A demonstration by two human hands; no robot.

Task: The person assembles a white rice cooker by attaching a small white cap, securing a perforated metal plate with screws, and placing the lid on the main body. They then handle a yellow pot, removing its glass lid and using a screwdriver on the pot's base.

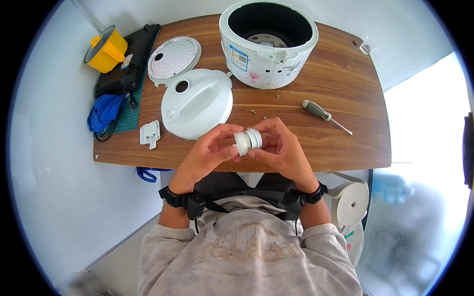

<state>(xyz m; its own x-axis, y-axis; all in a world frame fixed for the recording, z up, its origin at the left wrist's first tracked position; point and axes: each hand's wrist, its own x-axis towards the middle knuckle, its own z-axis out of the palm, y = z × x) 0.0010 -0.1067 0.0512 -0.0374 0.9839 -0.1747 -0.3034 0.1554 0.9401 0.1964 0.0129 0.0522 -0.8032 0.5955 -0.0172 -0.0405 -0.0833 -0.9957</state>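
Observation:
A small white plastic steam vent (pixel 248 141), ridged and cylindrical in two stacked sections, is held level over the table's near edge. The fingers and thumb of my left hand (pixel 211 152) grip its left end. On the other end, the fingertips of my right hand (pixel 281 150) close round the rim. Just beyond my left hand lies the white rice cooker lid (pixel 200 106), with a round hole and a moulded handle. Its perforated inner cover (pixel 175 58) rests behind it. The open rice cooker body (pixel 266 69) stands upright at the back, its inside dark.
A grey-handled screwdriver (pixel 316 109) lies to the right, and several small screws (pixel 253 111) are scattered mid-table. Left are a white plastic piece (pixel 150 133), a green mat (pixel 129 116), a black appliance (pixel 131 61), a yellow pot (pixel 107 50) and blue cloth (pixel 105 111).

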